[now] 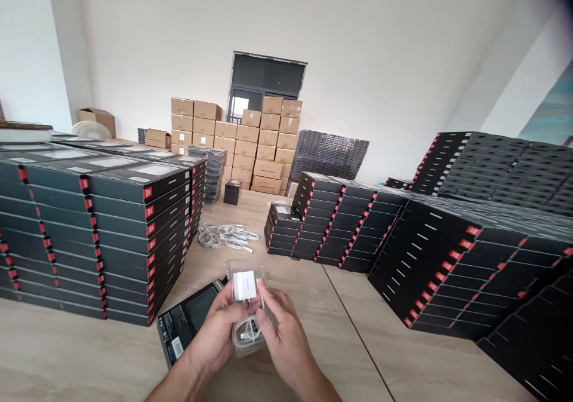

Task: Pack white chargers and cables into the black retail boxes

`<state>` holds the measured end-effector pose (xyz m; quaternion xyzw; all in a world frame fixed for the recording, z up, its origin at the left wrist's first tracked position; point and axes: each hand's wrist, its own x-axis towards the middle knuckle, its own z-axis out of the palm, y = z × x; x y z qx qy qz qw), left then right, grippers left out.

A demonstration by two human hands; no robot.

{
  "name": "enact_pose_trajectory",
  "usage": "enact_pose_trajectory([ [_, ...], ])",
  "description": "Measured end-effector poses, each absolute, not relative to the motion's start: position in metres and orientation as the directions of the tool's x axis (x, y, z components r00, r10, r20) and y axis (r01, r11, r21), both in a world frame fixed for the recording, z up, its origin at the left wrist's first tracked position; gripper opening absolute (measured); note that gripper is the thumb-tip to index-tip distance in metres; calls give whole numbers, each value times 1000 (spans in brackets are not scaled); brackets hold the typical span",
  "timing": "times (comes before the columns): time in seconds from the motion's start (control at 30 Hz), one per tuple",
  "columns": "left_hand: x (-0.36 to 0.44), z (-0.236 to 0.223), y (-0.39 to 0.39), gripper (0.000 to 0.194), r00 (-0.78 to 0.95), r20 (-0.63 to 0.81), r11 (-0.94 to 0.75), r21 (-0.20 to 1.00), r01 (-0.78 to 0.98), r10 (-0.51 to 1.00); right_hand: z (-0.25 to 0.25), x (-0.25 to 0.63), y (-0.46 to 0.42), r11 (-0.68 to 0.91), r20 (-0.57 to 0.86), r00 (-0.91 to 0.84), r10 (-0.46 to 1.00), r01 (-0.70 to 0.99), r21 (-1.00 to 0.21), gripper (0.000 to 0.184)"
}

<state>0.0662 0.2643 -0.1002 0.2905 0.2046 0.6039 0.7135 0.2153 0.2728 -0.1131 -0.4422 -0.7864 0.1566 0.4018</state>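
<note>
Between my two hands is a clear plastic tray (pixel 245 349), held tilted above the table. In its upper part sits a white charger plug (pixel 244 285), with a coiled white cable (pixel 251 330) in the lower part. My left hand (pixel 219 324) grips the tray's left side, thumb across its front. My right hand (pixel 284 324) closes on the right side, fingertips near the plug and the cable. A black box (pixel 179 324) with a white label lies flat on the table, partly hidden behind my left hand. Beyond the tray, several coiled white cables (pixel 226 235) lie in a loose pile.
Tall stacks of black boxes with red tabs stand at left (pixel 120 223) and right (pixel 430 258) on the wooden table (pixel 313 306), which has a seam running through it. Brown cartons (pixel 244 148) are piled by the far wall. A small black stack (pixel 231 193) stands further back.
</note>
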Motion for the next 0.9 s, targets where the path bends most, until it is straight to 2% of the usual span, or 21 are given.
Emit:
enact_pose_trajectory([
  [0.13,60,-101,268,51,190,42,117,653,-749,981,-108,218,275,538,407,-360,840,447,-715,69],
  [0.27,57,-102,267,54,225,14,164,642,-749,974,-106,222,276,496,317,-424,848,427,-756,70],
  [0.37,56,-102,266,54,225,-11,180,641,-746,974,-107,226,276,486,284,-438,853,470,-737,69],
  [0.43,57,-103,266,53,226,-19,185,643,-744,974,-107,229,277,495,291,-436,852,487,-720,61],
  [0.53,60,-105,267,50,220,-35,192,634,-749,975,-109,229,278,521,334,-415,846,513,-682,48],
  [0.67,63,-106,268,49,174,-56,169,631,-757,983,-114,224,278,554,415,-367,832,563,-613,46],
  [0.73,63,-105,267,49,163,-63,166,629,-759,985,-116,222,278,530,400,-349,848,528,-663,45],
  [0.83,61,-103,267,48,177,-78,186,629,-755,981,-117,224,279,440,308,-360,881,384,-812,43],
  [0.9,62,-102,267,49,195,-79,200,628,-752,978,-118,226,280,419,279,-384,880,352,-837,43],
])
